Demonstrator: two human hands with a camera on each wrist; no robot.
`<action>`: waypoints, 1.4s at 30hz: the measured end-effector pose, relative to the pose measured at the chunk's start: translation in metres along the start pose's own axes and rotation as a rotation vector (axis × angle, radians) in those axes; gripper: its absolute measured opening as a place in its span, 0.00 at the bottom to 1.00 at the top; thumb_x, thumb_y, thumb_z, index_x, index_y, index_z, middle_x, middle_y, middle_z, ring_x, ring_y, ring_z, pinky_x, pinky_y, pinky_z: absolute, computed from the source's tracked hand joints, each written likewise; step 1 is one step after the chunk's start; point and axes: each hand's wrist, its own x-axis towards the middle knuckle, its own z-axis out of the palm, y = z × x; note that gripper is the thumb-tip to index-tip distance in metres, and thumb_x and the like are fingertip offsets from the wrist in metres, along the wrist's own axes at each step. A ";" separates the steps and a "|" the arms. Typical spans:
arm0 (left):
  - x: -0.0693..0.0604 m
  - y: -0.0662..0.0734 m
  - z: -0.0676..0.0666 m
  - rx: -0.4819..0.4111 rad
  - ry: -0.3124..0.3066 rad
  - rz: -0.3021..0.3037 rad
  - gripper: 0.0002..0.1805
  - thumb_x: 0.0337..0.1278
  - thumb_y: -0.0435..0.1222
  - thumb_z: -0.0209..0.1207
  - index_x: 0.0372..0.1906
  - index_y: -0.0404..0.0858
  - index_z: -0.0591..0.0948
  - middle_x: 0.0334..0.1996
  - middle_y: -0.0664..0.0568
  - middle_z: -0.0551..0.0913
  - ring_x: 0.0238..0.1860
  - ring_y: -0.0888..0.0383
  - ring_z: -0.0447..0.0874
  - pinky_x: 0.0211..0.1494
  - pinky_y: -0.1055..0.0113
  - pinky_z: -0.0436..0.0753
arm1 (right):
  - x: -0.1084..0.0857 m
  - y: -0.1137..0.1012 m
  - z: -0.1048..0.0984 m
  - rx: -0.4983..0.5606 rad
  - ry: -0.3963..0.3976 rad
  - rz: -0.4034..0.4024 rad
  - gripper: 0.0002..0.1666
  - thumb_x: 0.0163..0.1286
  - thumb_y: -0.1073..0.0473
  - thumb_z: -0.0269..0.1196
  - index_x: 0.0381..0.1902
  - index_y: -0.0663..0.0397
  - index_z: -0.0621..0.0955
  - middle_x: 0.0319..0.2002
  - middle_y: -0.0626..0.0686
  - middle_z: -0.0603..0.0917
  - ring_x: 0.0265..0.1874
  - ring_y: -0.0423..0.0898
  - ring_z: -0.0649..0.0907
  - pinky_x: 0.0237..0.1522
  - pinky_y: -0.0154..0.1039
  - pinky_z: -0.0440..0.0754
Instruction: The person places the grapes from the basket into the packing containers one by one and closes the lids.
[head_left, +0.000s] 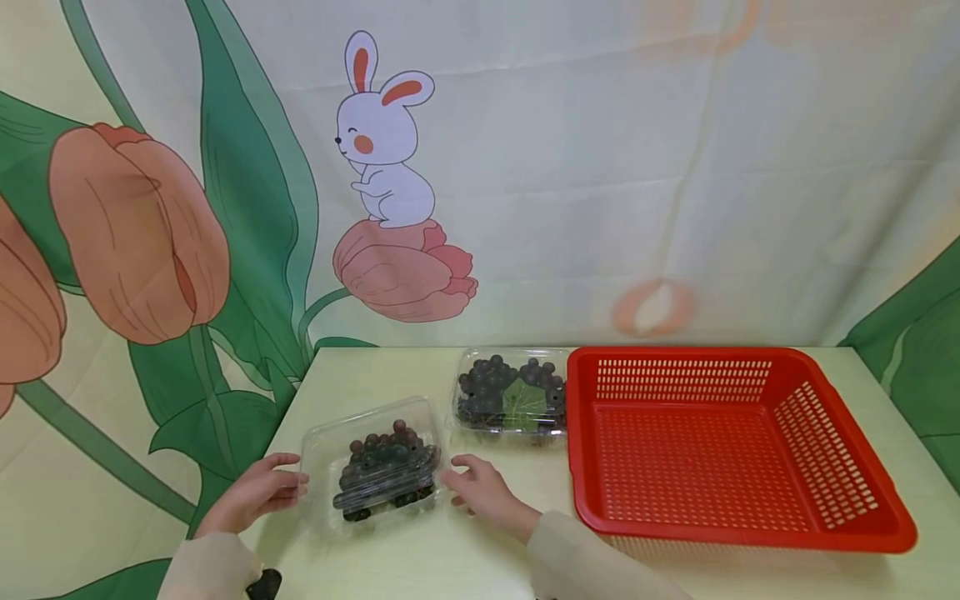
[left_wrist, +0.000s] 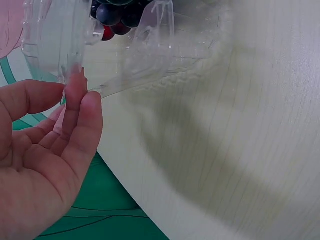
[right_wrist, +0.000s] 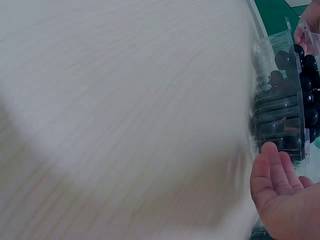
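A clear plastic clamshell box (head_left: 318,450) of dark grapes (head_left: 378,454) is between the two hands, near the table's left side. At its left edge, my left hand (head_left: 262,492) pinches the thin plastic between thumb and fingers, as the left wrist view shows. My right hand (head_left: 487,496) is at the opposite end; in the right wrist view its fairly straight fingers (right_wrist: 272,172) touch the box's end. Grapes rise above the tray's rim there. Whether the lid is fastened I cannot tell.
A second clear box of dark grapes (head_left: 487,387) with a green leaf (head_left: 525,404) stands at the back, against a red perforated plastic basket (head_left: 675,467) on the right. All stand on a pale wood-grain table (head_left: 352,375). Behind hangs a printed cloth (head_left: 540,167) with tulips and a rabbit.
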 end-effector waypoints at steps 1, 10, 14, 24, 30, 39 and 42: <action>0.000 0.001 0.000 0.015 0.001 0.002 0.34 0.57 0.34 0.50 0.62 0.22 0.49 0.35 0.48 0.80 0.31 0.60 0.79 0.37 0.67 0.78 | 0.000 -0.001 0.000 0.016 0.006 0.015 0.31 0.64 0.47 0.53 0.57 0.62 0.66 0.39 0.61 0.80 0.31 0.54 0.81 0.26 0.43 0.76; -0.003 0.007 0.004 0.140 0.044 -0.067 0.27 0.53 0.30 0.46 0.57 0.23 0.55 0.32 0.44 0.77 0.28 0.58 0.76 0.34 0.66 0.78 | 0.001 -0.007 0.004 0.076 0.013 0.123 0.26 0.63 0.43 0.52 0.50 0.58 0.71 0.33 0.63 0.82 0.14 0.41 0.80 0.17 0.36 0.75; -0.005 0.005 0.005 0.185 0.025 -0.109 0.24 0.52 0.31 0.47 0.53 0.24 0.58 0.30 0.45 0.76 0.27 0.59 0.76 0.32 0.66 0.77 | 0.001 -0.008 0.005 0.111 -0.019 0.146 0.22 0.66 0.48 0.51 0.49 0.57 0.70 0.33 0.64 0.81 0.12 0.39 0.78 0.14 0.32 0.73; -0.015 -0.003 0.008 0.185 -0.108 -0.221 0.28 0.50 0.33 0.51 0.56 0.27 0.57 0.38 0.42 0.74 0.34 0.55 0.77 0.37 0.62 0.77 | 0.002 -0.005 0.007 0.145 -0.028 0.149 0.16 0.66 0.52 0.51 0.47 0.57 0.71 0.27 0.59 0.82 0.13 0.39 0.79 0.13 0.31 0.72; -0.017 -0.010 0.013 0.142 -0.169 -0.269 0.31 0.50 0.34 0.55 0.58 0.31 0.57 0.34 0.47 0.79 0.34 0.56 0.79 0.40 0.61 0.78 | 0.005 -0.001 0.009 0.163 -0.029 0.153 0.14 0.65 0.54 0.52 0.45 0.57 0.71 0.29 0.61 0.82 0.13 0.39 0.79 0.12 0.30 0.72; -0.018 -0.017 0.010 0.088 -0.254 -0.221 0.22 0.53 0.33 0.54 0.52 0.31 0.61 0.33 0.48 0.81 0.33 0.58 0.82 0.39 0.62 0.79 | 0.004 0.000 0.011 0.190 -0.023 0.145 0.22 0.66 0.56 0.50 0.54 0.61 0.66 0.34 0.65 0.81 0.13 0.39 0.78 0.12 0.30 0.71; -0.018 -0.018 0.010 0.054 -0.285 -0.206 0.20 0.53 0.31 0.53 0.50 0.30 0.62 0.31 0.49 0.81 0.29 0.61 0.82 0.36 0.67 0.79 | 0.004 0.001 0.012 0.192 -0.029 0.138 0.23 0.67 0.57 0.50 0.57 0.62 0.64 0.36 0.66 0.80 0.13 0.39 0.78 0.13 0.30 0.71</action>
